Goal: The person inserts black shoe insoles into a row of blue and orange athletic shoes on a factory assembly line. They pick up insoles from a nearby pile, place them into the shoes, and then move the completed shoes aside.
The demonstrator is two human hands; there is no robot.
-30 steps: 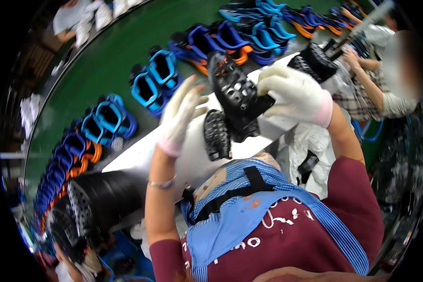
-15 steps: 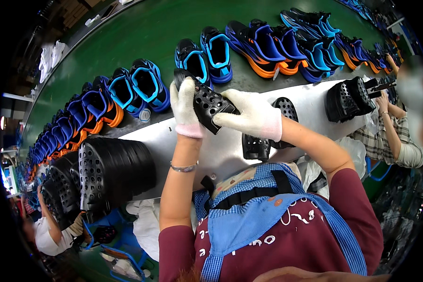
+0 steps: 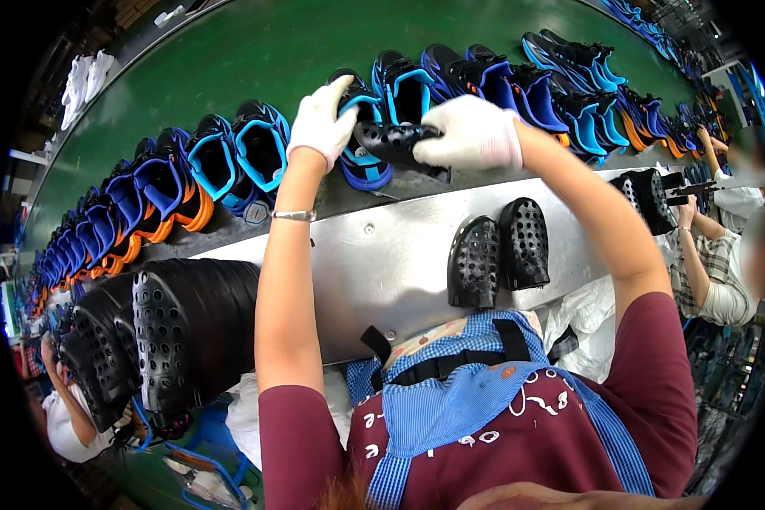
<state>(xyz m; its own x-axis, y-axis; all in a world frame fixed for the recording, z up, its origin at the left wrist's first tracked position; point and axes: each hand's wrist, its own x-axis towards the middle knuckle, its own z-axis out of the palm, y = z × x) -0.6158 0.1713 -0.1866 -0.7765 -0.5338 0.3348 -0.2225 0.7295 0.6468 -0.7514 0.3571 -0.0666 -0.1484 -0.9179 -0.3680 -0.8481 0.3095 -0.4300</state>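
Both my hands wear white gloves and reach out over the green conveyor belt (image 3: 255, 59). My left hand (image 3: 320, 126) and my right hand (image 3: 472, 133) hold one black perforated insole (image 3: 393, 140) between them, flat above a blue shoe (image 3: 361, 136) in the row on the belt. Two more black perforated insoles (image 3: 499, 251) lie side by side on the metal shelf (image 3: 382, 263) just below my right arm.
A long row of blue, black and orange shoes (image 3: 204, 166) runs along the belt. A thick stack of black insoles (image 3: 174, 331) stands at the left of the shelf. Another person (image 3: 722, 255) works at the right, one more at the lower left (image 3: 68, 408).
My view has swung left along the belt. Both hands moved forward from the shelf with the insole and now hold it flat over a blue shoe.
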